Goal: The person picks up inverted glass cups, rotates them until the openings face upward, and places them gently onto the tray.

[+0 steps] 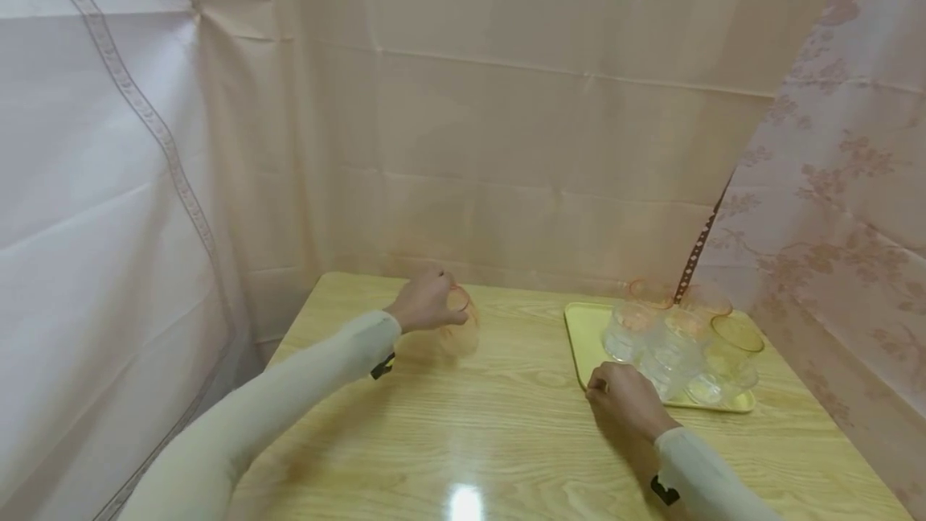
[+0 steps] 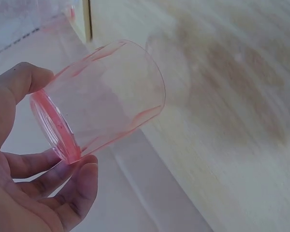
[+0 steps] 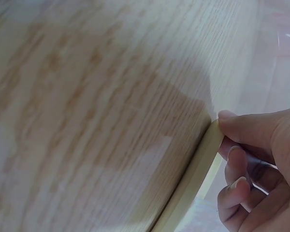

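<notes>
My left hand (image 1: 430,301) grips a clear pink-tinted drinking glass (image 2: 106,96) by its thick base, thumb on one side and fingers on the other. The glass is turned upside down, its rim towards the table; whether the rim touches the wood I cannot tell. On the right, my right hand (image 1: 628,398) pinches the near left edge of a yellow tray (image 3: 195,179) between thumb and fingers. Several clear, pink and yellow glasses (image 1: 738,334) stand close together on that tray.
The wood-grain table (image 1: 463,416) lies under both hands. A beige cloth (image 1: 506,143) hangs behind its far edge. Pale cloth (image 1: 108,143) hangs at the left, and flower-patterned cloth (image 1: 854,207) at the right.
</notes>
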Action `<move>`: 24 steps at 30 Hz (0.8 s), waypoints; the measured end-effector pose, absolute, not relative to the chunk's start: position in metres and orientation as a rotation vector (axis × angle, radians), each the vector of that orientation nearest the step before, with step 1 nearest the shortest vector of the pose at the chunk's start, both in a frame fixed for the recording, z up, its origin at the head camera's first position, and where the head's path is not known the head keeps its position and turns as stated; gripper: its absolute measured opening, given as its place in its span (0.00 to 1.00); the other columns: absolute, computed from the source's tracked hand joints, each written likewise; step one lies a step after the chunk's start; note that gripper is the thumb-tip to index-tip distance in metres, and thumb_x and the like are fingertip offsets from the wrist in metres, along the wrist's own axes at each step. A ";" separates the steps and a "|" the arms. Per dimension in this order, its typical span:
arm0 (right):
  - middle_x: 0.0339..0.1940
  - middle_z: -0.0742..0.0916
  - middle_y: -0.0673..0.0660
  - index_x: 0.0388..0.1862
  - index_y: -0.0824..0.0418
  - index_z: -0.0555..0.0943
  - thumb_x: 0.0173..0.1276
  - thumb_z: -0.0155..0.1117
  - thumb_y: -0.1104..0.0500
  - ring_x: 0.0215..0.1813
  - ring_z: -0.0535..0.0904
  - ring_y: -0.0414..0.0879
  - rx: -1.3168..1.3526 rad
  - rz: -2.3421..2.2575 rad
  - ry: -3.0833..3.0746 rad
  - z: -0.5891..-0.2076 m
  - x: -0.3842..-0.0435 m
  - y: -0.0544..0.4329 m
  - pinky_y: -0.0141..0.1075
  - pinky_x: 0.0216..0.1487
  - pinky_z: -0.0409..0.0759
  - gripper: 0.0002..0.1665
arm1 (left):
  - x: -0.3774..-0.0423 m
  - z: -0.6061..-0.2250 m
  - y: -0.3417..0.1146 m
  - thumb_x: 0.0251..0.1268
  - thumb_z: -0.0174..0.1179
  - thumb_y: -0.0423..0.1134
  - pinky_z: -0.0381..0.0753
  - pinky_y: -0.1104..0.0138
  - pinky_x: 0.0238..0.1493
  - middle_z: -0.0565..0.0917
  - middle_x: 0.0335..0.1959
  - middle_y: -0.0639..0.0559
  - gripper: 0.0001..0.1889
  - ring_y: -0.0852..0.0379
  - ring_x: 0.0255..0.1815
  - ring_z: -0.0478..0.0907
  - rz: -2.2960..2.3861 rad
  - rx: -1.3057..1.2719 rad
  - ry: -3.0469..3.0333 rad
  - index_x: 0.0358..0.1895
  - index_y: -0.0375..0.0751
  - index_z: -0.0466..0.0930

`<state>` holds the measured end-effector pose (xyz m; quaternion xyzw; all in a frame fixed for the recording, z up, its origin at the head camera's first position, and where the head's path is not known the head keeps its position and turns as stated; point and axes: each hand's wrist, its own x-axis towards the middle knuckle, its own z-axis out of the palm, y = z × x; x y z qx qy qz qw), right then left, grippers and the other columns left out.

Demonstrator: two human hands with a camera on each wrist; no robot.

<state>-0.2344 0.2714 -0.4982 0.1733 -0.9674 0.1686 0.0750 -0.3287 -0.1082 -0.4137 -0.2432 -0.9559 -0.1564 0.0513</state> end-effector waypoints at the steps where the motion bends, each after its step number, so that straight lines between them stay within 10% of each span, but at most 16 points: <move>1: 0.30 0.85 0.43 0.29 0.52 0.87 0.60 0.78 0.65 0.34 0.81 0.41 0.519 0.510 -2.903 -0.498 -0.234 0.271 0.40 0.36 0.83 0.08 | -0.326 -0.413 -0.106 0.58 0.70 0.55 0.82 0.57 0.48 0.81 0.54 0.43 0.32 0.49 0.49 0.79 -0.497 -0.744 -2.915 0.57 0.32 0.80; 24: 0.29 0.85 0.44 0.29 0.53 0.87 0.61 0.77 0.65 0.34 0.81 0.41 0.514 0.530 -2.899 -0.500 -0.236 0.273 0.42 0.37 0.82 0.08 | -0.276 -0.415 -0.080 0.57 0.71 0.59 0.79 0.57 0.54 0.81 0.52 0.46 0.35 0.51 0.52 0.79 -0.851 -0.889 -2.882 0.59 0.35 0.80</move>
